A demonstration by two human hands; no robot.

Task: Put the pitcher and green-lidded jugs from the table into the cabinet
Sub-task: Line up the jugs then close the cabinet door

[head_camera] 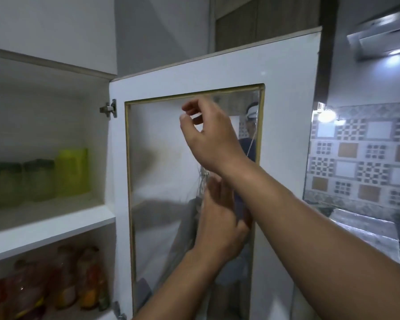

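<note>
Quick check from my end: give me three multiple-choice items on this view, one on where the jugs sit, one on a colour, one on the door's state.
1. Where do the two green-lidded translucent jugs stand?
A. upper cabinet shelf
B. countertop
C. lower shelf

2. What colour is the tall plastic pitcher beside them?
A. red
B. yellow-green
C. blue

3. How is the white glass-panelled cabinet door?
A. shut
B. removed
C. swung open

Answers: 1 A, they stand on the white upper shelf; 2 B, its body is lime; 3 C, the interior is exposed and both empty hands, left hand and right hand, are at the glass.

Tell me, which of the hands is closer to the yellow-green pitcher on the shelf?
Left, probably. The left hand is low on the door's glass, right of the pitcher; the right hand is higher and about as far right.
</note>
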